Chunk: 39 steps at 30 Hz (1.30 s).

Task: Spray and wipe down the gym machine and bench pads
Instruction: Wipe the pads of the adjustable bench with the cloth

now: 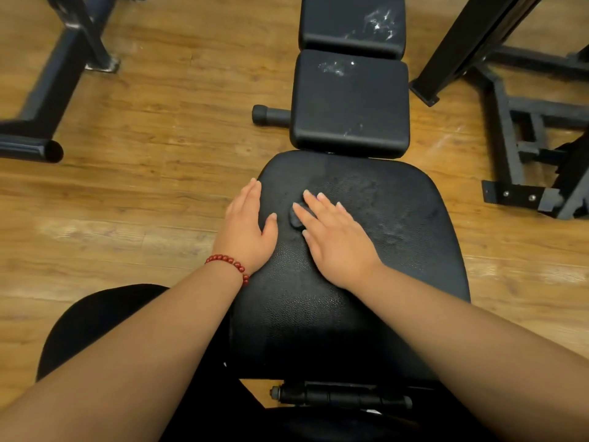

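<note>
The wooden floor (159, 186) carries a black bench (318, 330). The left hand (245, 228) and right hand (334, 240) lie flat on its near seat pad (382, 282). White spray flecks (379, 22) dot the middle pad (350, 103) and far pad (334, 30).

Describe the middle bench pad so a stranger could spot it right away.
A black bench runs up the middle of the wood floor. Beyond the wide near pad sits the middle pad, squarish. It alone has a capped bar poking out at its left.

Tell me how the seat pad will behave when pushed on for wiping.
The seat pad probably gives slightly: it looks cushioned, with rounded edges. Its pebbled cover shows a damp-looking patch near the right hand, so it may feel slick there. Wide and frame-mounted, it seems unlikely to slide.
</note>
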### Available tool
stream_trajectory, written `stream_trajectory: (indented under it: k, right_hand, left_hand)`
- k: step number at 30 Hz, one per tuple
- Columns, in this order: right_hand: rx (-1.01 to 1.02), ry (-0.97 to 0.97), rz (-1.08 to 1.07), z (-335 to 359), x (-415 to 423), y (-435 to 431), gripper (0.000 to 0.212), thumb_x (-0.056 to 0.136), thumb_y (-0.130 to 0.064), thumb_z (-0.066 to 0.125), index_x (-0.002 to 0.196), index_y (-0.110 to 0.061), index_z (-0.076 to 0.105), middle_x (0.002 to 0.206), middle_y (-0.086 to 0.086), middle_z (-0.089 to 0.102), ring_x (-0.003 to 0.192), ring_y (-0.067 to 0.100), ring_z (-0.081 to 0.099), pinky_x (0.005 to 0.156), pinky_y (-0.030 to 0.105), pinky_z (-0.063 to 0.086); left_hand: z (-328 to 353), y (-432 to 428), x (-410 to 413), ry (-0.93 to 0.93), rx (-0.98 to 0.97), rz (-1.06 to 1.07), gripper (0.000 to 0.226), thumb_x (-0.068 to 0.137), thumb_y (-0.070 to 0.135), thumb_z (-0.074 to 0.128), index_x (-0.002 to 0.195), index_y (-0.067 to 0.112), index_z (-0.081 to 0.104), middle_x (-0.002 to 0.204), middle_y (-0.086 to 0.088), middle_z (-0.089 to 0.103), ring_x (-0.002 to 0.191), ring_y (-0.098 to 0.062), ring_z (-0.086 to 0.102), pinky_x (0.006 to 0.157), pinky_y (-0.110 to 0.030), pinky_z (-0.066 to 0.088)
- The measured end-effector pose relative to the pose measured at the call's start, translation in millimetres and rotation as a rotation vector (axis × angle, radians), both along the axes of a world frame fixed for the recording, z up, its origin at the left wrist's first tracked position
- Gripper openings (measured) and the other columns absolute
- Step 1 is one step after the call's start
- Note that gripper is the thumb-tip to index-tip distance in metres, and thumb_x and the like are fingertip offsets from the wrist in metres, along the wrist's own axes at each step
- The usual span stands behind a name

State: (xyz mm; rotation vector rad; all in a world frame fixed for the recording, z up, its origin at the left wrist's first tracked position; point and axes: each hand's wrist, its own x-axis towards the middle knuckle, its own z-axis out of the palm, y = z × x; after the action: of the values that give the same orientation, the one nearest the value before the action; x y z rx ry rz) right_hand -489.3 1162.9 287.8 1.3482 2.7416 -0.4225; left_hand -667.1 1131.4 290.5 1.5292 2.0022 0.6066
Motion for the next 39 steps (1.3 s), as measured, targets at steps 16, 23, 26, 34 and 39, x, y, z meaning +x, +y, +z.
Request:
stream_trajectory:
  k: [16, 23, 26, 34, 39]
  right_hand:
    - [-0.028, 0.013, -0.058, 3, -3, 39, 0.051, 0.105, -0.031, 0.028, 0.153, -0.015, 0.028, 0.163, 0.007, 0.017, 0.150, 0.024, 0.017, 0.121, 0.037, 0.014]
    - [-0.002, 0.023, -0.008, 4, -33, 43, 0.052, 0.104, -0.027, 0.033, 0.154, -0.014, 0.024, 0.163, 0.009, 0.013, 0.150, 0.027, 0.011, 0.122, 0.038, 0.009]
    - [-0.030, 0.014, 0.173, 1, -12, 47, 0.054, 0.101, -0.033, 0.027, 0.150, -0.012, 0.035, 0.160, 0.011, 0.026, 0.147, 0.029, 0.024, 0.118, 0.038, 0.014]
    - [0.033, 0.024, -0.112, 6, -8, 74, 0.051, 0.105, -0.023, 0.034, 0.154, -0.014, 0.025, 0.164, 0.006, 0.013, 0.151, 0.024, 0.008, 0.121, 0.037, 0.009]
    - [-0.017, 0.045, 0.230, 5, -20, 69, 0.051, 0.104, -0.021, 0.039, 0.153, -0.013, 0.028, 0.163, 0.008, 0.016, 0.150, 0.024, 0.012, 0.119, 0.033, 0.004]
  left_hand:
    - [-3, 5, -18, -0.275, -0.170, 0.094, 0.061, 0.100, 0.035, 0.050, 0.154, 0.026, 0.023, 0.159, 0.006, 0.025, 0.145, -0.007, 0.022, 0.115, -0.019, 0.017]
    - [-8, 2, -17, -0.226, -0.116, 0.121, 0.057, 0.100, 0.034, 0.049, 0.153, 0.025, 0.028, 0.157, 0.008, 0.031, 0.143, -0.004, 0.026, 0.109, -0.011, 0.014]
    - [-8, 4, -16, -0.244, -0.105, 0.122, 0.055, 0.101, 0.031, 0.048, 0.152, 0.024, 0.029, 0.156, 0.007, 0.031, 0.142, -0.003, 0.026, 0.109, -0.009, 0.013]
    - [-6, 3, -16, -0.252, -0.118, 0.150, 0.054, 0.101, 0.033, 0.048, 0.152, 0.027, 0.030, 0.155, 0.010, 0.033, 0.142, -0.004, 0.028, 0.112, -0.014, 0.018]
    - [-6, 3, -14, -0.243, -0.103, 0.143, 0.054, 0.101, 0.030, 0.048, 0.151, 0.024, 0.031, 0.155, 0.009, 0.033, 0.141, -0.003, 0.028, 0.109, -0.010, 0.015]
